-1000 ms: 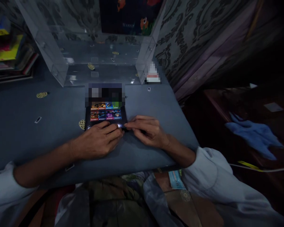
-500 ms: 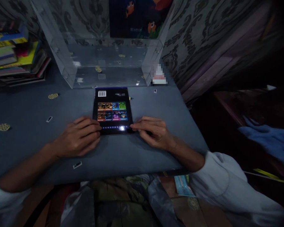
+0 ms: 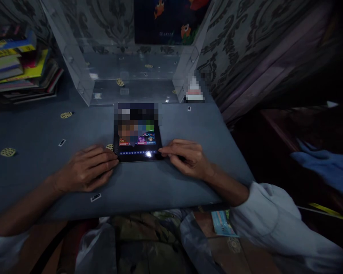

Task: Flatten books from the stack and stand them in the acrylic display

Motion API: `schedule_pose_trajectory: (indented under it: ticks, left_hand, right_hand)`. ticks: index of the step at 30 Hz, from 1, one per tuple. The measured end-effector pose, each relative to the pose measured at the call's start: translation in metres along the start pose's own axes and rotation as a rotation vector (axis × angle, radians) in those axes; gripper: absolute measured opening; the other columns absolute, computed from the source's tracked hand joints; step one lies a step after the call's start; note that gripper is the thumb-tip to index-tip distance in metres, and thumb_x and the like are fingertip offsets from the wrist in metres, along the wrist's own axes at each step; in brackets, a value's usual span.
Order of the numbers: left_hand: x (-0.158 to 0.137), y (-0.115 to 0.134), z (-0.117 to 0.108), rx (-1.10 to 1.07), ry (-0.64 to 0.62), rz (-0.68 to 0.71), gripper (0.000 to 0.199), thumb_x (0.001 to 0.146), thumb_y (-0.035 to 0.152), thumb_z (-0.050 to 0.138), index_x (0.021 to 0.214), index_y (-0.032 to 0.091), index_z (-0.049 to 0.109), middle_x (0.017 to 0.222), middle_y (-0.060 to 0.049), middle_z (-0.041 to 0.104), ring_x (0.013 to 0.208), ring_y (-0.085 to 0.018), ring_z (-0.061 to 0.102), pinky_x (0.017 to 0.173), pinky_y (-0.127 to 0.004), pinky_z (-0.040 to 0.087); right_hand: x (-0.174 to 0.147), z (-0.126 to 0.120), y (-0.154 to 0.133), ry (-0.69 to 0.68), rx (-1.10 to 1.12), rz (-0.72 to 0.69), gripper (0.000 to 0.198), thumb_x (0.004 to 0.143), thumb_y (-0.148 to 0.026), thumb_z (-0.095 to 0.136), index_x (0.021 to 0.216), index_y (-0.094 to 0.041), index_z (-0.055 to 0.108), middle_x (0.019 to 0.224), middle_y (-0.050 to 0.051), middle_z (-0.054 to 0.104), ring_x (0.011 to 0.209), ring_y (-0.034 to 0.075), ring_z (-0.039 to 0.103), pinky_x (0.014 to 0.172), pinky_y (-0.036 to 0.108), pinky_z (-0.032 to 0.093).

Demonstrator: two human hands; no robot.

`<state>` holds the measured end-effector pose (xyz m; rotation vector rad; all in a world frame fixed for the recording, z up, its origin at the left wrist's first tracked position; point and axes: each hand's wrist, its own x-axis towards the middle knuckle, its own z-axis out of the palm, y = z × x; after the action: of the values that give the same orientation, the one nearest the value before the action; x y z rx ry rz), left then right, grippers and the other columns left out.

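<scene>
A thin book [image 3: 138, 157] with a glossy black cover lies flat on the desk in front of me. Small colour pictures fill its middle, and its upper part is pixelated. My right hand [image 3: 188, 156] pinches the lower right edge of the book between fingertips. On the other side, my left hand [image 3: 88, 168] rests on the desk, fingers extended and close together, their tips at the book's lower left corner. The left thumb is hidden.
Behind the book stands a clear acrylic rack [image 3: 82, 85] holding a dark picture book [image 3: 171, 23] with orange fish. A stack of books [image 3: 20, 72] is at the left. A pixelated white object [image 3: 194, 91] sits by the rack. Blue cloth [image 3: 328, 163] lies beyond the right desk edge.
My left hand has drawn slightly left, uncovering a printed pineapple beside the book. The right hand keeps its pinch. The view has shifted slightly, and the book's upper part is now pixelated.
</scene>
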<state>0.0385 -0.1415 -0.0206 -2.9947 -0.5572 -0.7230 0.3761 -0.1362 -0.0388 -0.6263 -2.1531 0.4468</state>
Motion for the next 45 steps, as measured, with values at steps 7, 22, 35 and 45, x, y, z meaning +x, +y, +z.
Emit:
schedule_pose_trajectory:
  ticks: [7, 22, 35, 45]
  left_hand:
    - [0.009, 0.008, 0.002, 0.003, -0.043, -0.004, 0.031, 0.096, 0.014, 0.054, 0.127, 0.013, 0.060, 0.111, -0.009, 0.074, 0.107, -0.024, 0.067, 0.092, -0.042, 0.055]
    - [0.066, 0.023, 0.022, 0.178, -0.116, 0.208, 0.023, 0.099, 0.018, 0.051, 0.115, 0.010, 0.066, 0.105, -0.010, 0.075, 0.099, -0.022, 0.069, 0.088, -0.037, 0.053]
    - [0.087, 0.039, 0.048, 0.233, -0.148, 0.148, 0.030, 0.101, 0.015, 0.046, 0.123, 0.009, 0.065, 0.113, -0.013, 0.071, 0.106, -0.024, 0.063, 0.091, -0.038, 0.051]
    - [0.046, 0.051, 0.026, 0.315, -0.176, 0.000, 0.032, 0.098, 0.009, 0.048, 0.125, 0.006, 0.063, 0.116, -0.015, 0.071, 0.110, -0.025, 0.064, 0.096, -0.039, 0.050]
  right_hand:
    - [-0.002, 0.000, 0.001, 0.010, -0.021, 0.019, 0.029, 0.093, -0.007, 0.052, 0.112, -0.019, 0.071, 0.076, 0.003, 0.073, 0.066, 0.014, 0.068, 0.060, 0.027, 0.056]
    - [-0.003, 0.000, 0.002, 0.002, -0.021, 0.004, 0.028, 0.094, -0.008, 0.052, 0.113, -0.019, 0.069, 0.078, 0.004, 0.074, 0.069, 0.015, 0.068, 0.065, 0.028, 0.056]
    - [0.000, 0.001, 0.000, 0.016, -0.061, -0.016, 0.026, 0.094, -0.009, 0.051, 0.109, -0.017, 0.070, 0.071, 0.002, 0.069, 0.064, 0.015, 0.063, 0.060, 0.028, 0.053]
    - [0.005, -0.007, -0.005, -0.022, -0.070, -0.044, 0.028, 0.090, -0.008, 0.056, 0.111, -0.019, 0.070, 0.080, 0.005, 0.074, 0.075, 0.018, 0.068, 0.068, 0.033, 0.055]
